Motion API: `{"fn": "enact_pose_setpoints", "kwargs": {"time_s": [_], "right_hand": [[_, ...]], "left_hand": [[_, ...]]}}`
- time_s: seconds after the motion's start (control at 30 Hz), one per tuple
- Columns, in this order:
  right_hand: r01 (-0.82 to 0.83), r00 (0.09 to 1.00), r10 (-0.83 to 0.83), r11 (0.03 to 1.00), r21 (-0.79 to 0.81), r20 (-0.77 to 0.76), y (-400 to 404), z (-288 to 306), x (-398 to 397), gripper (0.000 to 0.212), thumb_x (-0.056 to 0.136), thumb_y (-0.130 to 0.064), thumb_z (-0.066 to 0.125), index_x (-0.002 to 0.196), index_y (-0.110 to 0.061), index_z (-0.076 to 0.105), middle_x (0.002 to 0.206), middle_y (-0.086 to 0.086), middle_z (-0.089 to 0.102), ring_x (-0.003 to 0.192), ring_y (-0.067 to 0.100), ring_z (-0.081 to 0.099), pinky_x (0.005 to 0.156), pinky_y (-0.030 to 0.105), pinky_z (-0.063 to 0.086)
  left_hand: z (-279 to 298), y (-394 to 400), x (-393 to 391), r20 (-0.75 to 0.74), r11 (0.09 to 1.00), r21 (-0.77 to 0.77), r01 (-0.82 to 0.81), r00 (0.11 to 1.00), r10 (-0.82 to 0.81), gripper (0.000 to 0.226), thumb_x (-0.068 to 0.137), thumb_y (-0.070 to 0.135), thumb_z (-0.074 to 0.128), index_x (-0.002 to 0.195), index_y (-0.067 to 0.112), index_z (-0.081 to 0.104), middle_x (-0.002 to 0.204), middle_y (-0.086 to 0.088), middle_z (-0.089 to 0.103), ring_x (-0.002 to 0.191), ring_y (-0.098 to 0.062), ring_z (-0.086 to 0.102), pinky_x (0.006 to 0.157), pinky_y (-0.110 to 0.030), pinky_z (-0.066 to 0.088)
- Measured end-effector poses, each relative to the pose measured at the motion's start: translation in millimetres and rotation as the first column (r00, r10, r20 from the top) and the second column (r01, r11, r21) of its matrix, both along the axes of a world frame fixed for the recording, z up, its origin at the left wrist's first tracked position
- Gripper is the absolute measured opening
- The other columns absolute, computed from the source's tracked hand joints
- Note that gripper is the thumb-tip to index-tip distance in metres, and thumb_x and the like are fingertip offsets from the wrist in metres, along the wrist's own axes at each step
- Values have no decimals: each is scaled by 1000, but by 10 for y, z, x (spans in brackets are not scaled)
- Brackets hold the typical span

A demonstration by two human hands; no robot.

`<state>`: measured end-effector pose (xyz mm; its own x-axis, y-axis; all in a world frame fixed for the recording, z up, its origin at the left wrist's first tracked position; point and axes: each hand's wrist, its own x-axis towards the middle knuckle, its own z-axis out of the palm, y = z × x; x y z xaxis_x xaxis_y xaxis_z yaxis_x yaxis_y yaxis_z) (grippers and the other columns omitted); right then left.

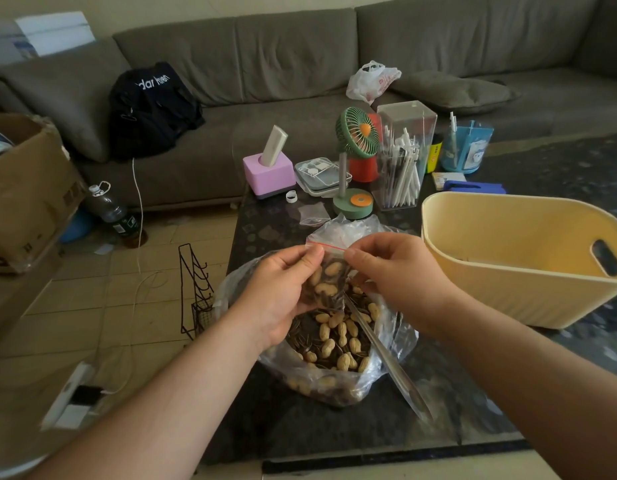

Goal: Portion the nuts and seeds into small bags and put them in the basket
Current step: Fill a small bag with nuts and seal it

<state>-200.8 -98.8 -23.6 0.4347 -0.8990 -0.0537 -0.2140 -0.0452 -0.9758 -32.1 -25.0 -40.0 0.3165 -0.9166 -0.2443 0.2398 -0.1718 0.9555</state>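
A small clear zip bag (329, 278) with a red seal strip holds peanuts and seeds. My left hand (283, 292) cups it from the left and pinches its top corner. My right hand (393, 271) pinches the other end of the seal strip. The bag hangs over a large open plastic bag (335, 344) full of peanuts and sunflower seeds on the dark table. A metal spoon (386, 358) lies in the large bag, handle pointing toward me. The yellow basket (508, 289) stands to the right.
An empty small zip bag (314, 214) lies behind the large bag. Further back stand a green fan (355, 161), a clear pen box (402, 157), a pink holder (269, 174) and a blue cup (464, 147). A wire rack (196, 292) stands on the floor left of the table.
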Motion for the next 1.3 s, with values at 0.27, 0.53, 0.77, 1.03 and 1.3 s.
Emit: {"fn": "enact_pose_setpoints", "kwargs": {"time_s": [0.27, 0.53, 0.77, 1.03, 1.3], "right_hand": [[78, 992, -83, 996, 46, 97, -47, -51, 10, 17, 99, -26, 72, 90, -12, 77, 79, 5, 76, 74, 15, 70, 77, 37, 66], [38, 985, -54, 994, 102, 164, -40, -53, 11, 11, 98, -20, 73, 91, -12, 77, 87, 9, 79, 80, 19, 73, 81, 36, 64], [99, 954, -144, 979, 177, 263, -23, -55, 59, 14, 101, -20, 69, 98, -7, 75, 90, 11, 79, 85, 24, 76, 84, 41, 66], [52, 951, -96, 986, 157, 292, 2, -63, 51, 13, 99, -19, 70, 101, -7, 74, 96, 15, 79, 98, 38, 76, 90, 50, 63], [88, 968, -111, 990, 109, 225, -47, -66, 19, 13, 97, -20, 73, 93, -8, 76, 94, 17, 78, 101, 42, 73, 91, 56, 62]], "left_hand": [[-27, -42, -62, -40, 993, -94, -65, 997, 61, 9, 105, 29, 64, 107, 25, 71, 114, -10, 79, 105, -30, 77, 85, -57, 64], [-34, -68, -63, -67, 988, -74, -132, 990, 127, 9, 106, 29, 63, 109, 24, 70, 113, -12, 79, 108, -35, 76, 85, -64, 63], [-50, -70, -83, -56, 985, -100, -139, 989, 134, 11, 104, 21, 65, 113, 17, 71, 108, -7, 81, 106, -27, 77, 82, -49, 64], [-50, -89, -146, -58, 972, -125, -199, 979, 194, 14, 105, 18, 65, 116, 12, 71, 108, -10, 81, 103, -27, 78, 80, -43, 64], [-67, -102, -117, 3, 967, -136, -215, 976, 218, 17, 105, 20, 67, 117, 11, 75, 111, -14, 80, 109, -32, 77, 88, -51, 64]]}}
